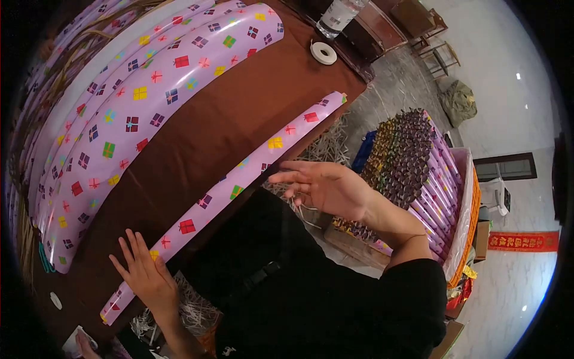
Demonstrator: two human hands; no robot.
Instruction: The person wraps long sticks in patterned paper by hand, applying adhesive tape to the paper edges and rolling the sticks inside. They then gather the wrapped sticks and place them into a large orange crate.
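Note:
A long, thin roll of pink gift-patterned wrapping paper point(224, 194) lies diagonally along the near edge of the brown-covered table point(197, 137). My left hand point(146, 272) rests on its lower-left part, fingers spread and pointing over the roll onto the cloth. Beside the middle of the roll, my right hand point(323, 188) is raised at the table's edge, palm showing and fingers apart, holding nothing. Larger curled sheets of the same paper point(140, 93) lie on the far side of the table.
A roll of white tape point(323, 53) and a clear bottle point(339, 18) stand at the table's far right. Many finished rolls fill an orange-rimmed basket point(472, 221) at right. Another person's hand point(86, 346) shows at bottom left. Paper strips point(326, 146) litter the floor.

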